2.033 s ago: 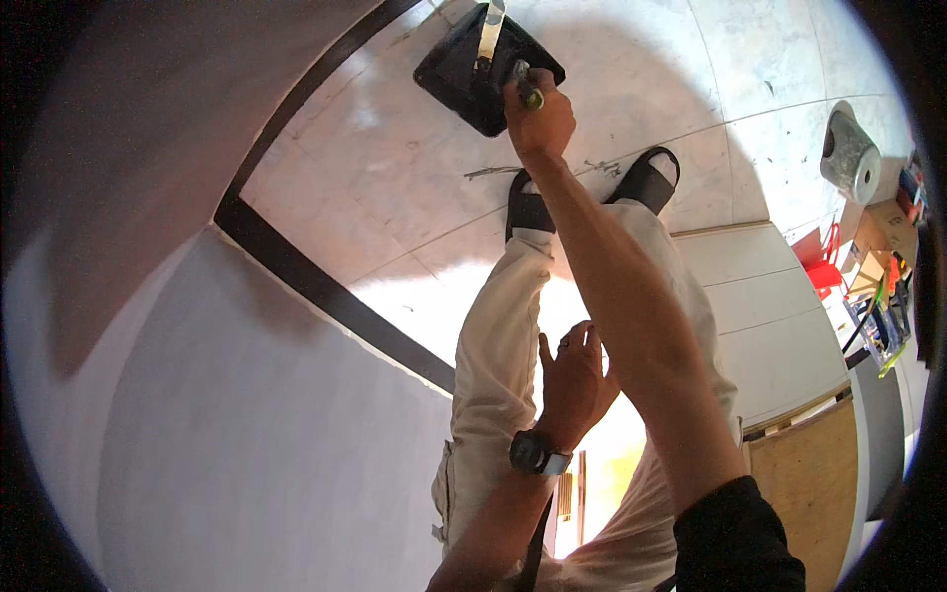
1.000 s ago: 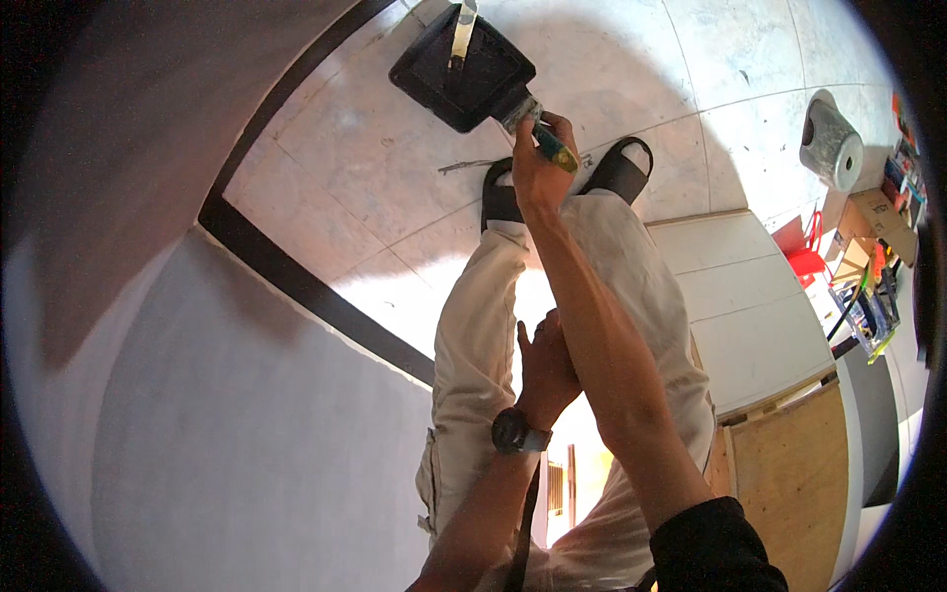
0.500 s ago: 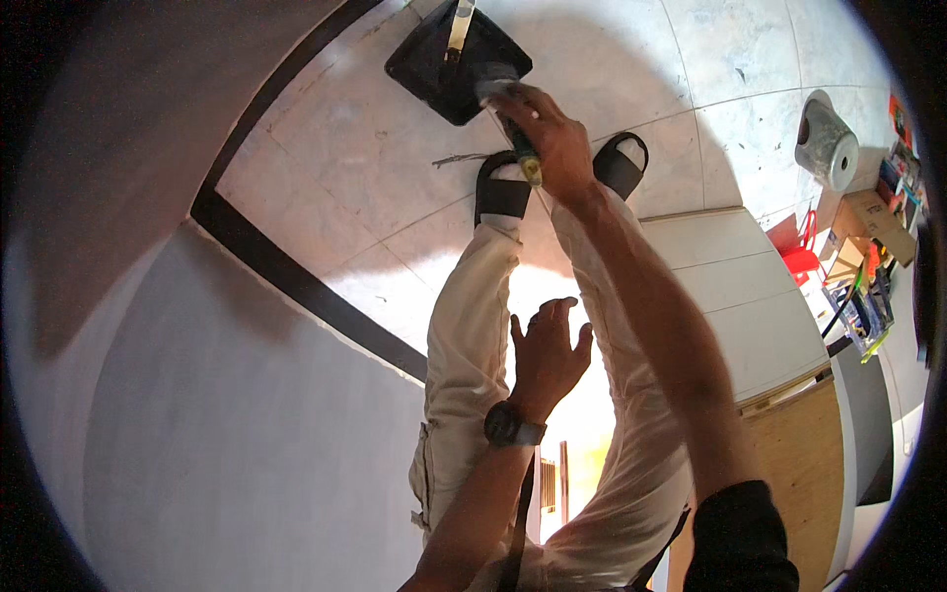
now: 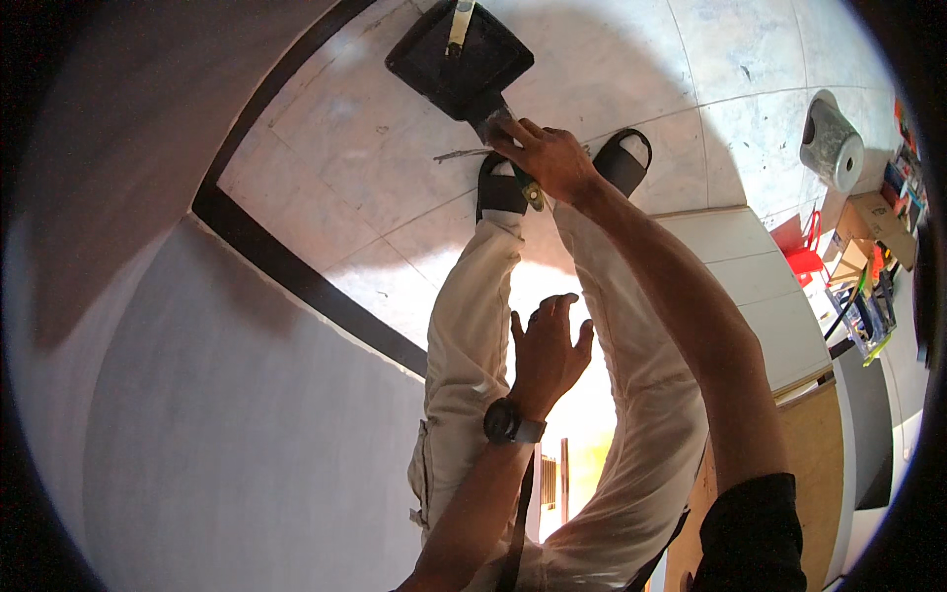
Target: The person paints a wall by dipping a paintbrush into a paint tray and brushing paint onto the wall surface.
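Right now I see my right hand (image 4: pixel 548 158) clamped on the handle of a black dustpan (image 4: pixel 460 59) on the floor, my left hand (image 4: pixel 545 353) spread open above my knees.

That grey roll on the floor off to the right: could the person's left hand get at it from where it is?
Probably not. The left hand hangs open between the legs, and the grey roll lies far off to the right, beyond the right arm, which crosses the way.

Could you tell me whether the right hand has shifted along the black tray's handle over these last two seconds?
Cannot tell: the right hand stays just below the black tray, gripping its handle throughout.
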A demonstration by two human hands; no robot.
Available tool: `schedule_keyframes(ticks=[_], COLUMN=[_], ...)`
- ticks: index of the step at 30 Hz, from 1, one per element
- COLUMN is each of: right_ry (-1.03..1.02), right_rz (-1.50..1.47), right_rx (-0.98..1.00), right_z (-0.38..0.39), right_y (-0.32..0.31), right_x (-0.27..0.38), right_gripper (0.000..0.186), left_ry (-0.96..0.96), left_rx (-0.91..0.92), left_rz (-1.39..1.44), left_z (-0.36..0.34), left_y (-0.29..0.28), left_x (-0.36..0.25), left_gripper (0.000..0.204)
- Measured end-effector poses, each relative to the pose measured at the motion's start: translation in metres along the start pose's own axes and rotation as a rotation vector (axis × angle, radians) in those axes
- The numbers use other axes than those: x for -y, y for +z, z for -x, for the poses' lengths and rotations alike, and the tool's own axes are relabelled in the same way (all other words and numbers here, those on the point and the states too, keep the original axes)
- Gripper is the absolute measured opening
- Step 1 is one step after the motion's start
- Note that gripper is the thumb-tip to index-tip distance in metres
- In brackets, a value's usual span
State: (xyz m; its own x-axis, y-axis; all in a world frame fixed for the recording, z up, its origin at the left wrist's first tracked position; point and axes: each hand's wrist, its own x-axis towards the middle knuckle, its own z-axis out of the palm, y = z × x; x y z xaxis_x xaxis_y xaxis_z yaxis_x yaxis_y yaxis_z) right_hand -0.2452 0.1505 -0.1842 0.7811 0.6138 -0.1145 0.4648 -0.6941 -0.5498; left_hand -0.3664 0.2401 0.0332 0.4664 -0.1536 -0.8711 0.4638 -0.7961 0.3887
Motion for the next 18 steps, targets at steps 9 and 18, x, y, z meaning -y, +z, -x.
schedule_keyframes(ticks=[9, 18], right_ry=[0.014, 0.951], right_rz=[-0.110, -1.107], right_rx=[0.076, -0.616], right_z=[0.026, 0.051], right_y=[-0.004, -0.165], right_x=[0.001, -0.004], right_gripper=[0.048, 0.027], left_ry=[0.022, 0.210], left_rx=[0.018, -0.074], left_rz=[-0.092, -0.101], left_z=[-0.003, 0.023], left_y=[0.001, -0.026], left_x=[0.000, -0.030], left_gripper=[0.039, 0.035])
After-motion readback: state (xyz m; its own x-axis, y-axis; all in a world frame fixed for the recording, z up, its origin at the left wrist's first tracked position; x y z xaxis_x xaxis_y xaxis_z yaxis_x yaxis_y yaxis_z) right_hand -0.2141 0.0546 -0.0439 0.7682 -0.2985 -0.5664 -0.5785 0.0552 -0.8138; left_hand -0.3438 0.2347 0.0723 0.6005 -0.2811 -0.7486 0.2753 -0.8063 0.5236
